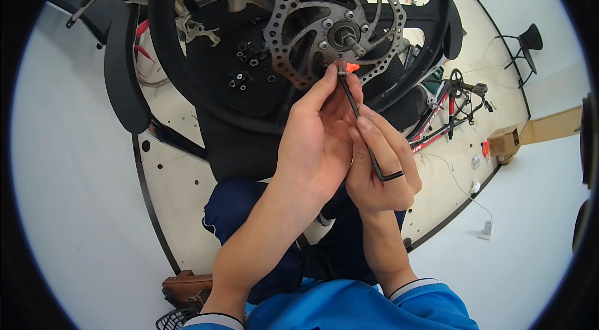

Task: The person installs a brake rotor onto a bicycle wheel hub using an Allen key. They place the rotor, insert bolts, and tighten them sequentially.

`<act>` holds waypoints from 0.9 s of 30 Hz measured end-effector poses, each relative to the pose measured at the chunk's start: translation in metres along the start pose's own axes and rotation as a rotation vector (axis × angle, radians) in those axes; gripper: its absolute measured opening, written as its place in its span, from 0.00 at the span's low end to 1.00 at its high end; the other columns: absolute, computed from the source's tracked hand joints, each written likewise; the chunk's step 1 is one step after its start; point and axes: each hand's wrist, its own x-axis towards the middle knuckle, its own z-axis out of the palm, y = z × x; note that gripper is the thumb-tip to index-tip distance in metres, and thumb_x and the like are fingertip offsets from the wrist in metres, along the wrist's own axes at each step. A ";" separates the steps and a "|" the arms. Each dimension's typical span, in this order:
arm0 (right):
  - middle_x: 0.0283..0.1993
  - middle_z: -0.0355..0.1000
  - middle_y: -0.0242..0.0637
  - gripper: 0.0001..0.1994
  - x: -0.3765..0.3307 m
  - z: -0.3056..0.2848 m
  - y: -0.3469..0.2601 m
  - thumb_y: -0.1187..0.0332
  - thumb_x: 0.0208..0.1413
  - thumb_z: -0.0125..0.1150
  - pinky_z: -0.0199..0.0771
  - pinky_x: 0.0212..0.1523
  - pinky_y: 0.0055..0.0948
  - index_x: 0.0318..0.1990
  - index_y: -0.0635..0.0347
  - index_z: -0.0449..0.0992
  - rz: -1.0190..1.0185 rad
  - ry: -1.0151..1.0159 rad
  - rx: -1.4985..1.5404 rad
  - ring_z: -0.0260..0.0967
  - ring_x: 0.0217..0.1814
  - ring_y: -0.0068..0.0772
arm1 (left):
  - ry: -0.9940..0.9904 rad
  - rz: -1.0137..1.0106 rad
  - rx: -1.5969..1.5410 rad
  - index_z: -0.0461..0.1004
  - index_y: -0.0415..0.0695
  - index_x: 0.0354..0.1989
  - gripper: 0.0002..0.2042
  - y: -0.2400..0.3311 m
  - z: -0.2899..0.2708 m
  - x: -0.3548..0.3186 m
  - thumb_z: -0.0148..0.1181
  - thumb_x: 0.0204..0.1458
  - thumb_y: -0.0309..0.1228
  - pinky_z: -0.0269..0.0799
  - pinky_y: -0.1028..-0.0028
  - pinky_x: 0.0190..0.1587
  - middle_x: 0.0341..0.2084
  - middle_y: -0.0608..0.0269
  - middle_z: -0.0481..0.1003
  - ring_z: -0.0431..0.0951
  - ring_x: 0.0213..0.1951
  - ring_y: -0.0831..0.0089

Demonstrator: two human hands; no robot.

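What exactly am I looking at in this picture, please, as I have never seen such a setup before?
There is no robot here: these are a person's own bare hands, seen from above by a wide fisheye camera worn on the head, which makes straight edges look bent.

The right hand has a black hex key in its grip. The left hand pinches a small silvery piece at the key's upper end; it is too small to identify surely.

Just beyond is a holed metal brake disc on a black wheel. Loose nuts lie on a black surface beneath. On the floor to the right is a red and black bicycle frame.
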 end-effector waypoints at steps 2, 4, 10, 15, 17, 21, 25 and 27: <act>0.42 0.81 0.55 0.09 0.001 0.000 -0.001 0.85 0.52 0.69 0.84 0.46 0.33 0.42 0.71 0.82 0.018 -0.016 -0.014 0.83 0.43 0.44 | -0.023 -0.013 -0.024 0.76 0.45 0.46 0.08 0.001 -0.003 0.002 0.57 0.65 0.34 0.74 0.78 0.47 0.37 0.67 0.78 0.78 0.41 0.78; 0.42 0.81 0.54 0.10 0.000 0.002 -0.001 0.84 0.52 0.68 0.84 0.46 0.32 0.42 0.70 0.82 0.020 -0.006 -0.017 0.83 0.43 0.44 | -0.042 -0.020 -0.046 0.76 0.45 0.46 0.08 0.001 -0.004 0.003 0.57 0.65 0.34 0.75 0.77 0.47 0.37 0.67 0.78 0.78 0.41 0.78; 0.42 0.81 0.53 0.10 0.003 0.003 0.003 0.85 0.52 0.68 0.83 0.46 0.32 0.43 0.70 0.82 0.030 0.021 -0.002 0.82 0.43 0.43 | 0.013 0.025 -0.058 0.76 0.44 0.46 0.08 -0.002 0.003 0.005 0.58 0.65 0.33 0.75 0.78 0.48 0.39 0.67 0.79 0.79 0.42 0.79; 0.42 0.81 0.53 0.11 0.006 0.003 0.009 0.86 0.51 0.68 0.83 0.46 0.32 0.43 0.70 0.82 0.057 0.034 0.012 0.82 0.43 0.43 | 0.089 0.103 -0.084 0.75 0.39 0.49 0.11 -0.010 0.013 0.007 0.57 0.66 0.33 0.79 0.77 0.47 0.41 0.64 0.79 0.80 0.42 0.78; 0.41 0.81 0.52 0.11 0.010 0.003 0.010 0.86 0.51 0.68 0.83 0.46 0.32 0.42 0.71 0.82 0.061 0.035 0.034 0.82 0.43 0.43 | 0.085 0.124 -0.076 0.75 0.39 0.49 0.11 -0.012 0.014 0.009 0.58 0.66 0.34 0.79 0.77 0.48 0.41 0.64 0.79 0.81 0.43 0.78; 0.41 0.81 0.50 0.12 0.014 0.001 0.014 0.86 0.48 0.71 0.84 0.44 0.29 0.42 0.71 0.83 0.087 0.039 0.052 0.83 0.41 0.39 | 0.117 0.171 -0.017 0.76 0.40 0.49 0.11 -0.017 0.015 0.010 0.58 0.65 0.34 0.79 0.77 0.48 0.40 0.64 0.80 0.81 0.43 0.77; 0.41 0.82 0.49 0.11 0.015 -0.003 0.019 0.85 0.48 0.71 0.84 0.44 0.28 0.41 0.71 0.83 0.126 0.027 0.077 0.83 0.41 0.39 | 0.189 0.257 0.027 0.76 0.40 0.48 0.10 -0.023 0.021 0.009 0.59 0.65 0.34 0.78 0.80 0.47 0.40 0.63 0.81 0.82 0.42 0.78; 0.40 0.82 0.48 0.11 0.015 -0.003 0.021 0.85 0.48 0.71 0.83 0.44 0.28 0.41 0.71 0.83 0.136 0.029 0.104 0.83 0.41 0.39 | 0.213 0.282 0.049 0.76 0.39 0.48 0.11 -0.024 0.021 0.009 0.60 0.65 0.33 0.78 0.80 0.48 0.41 0.61 0.81 0.82 0.43 0.78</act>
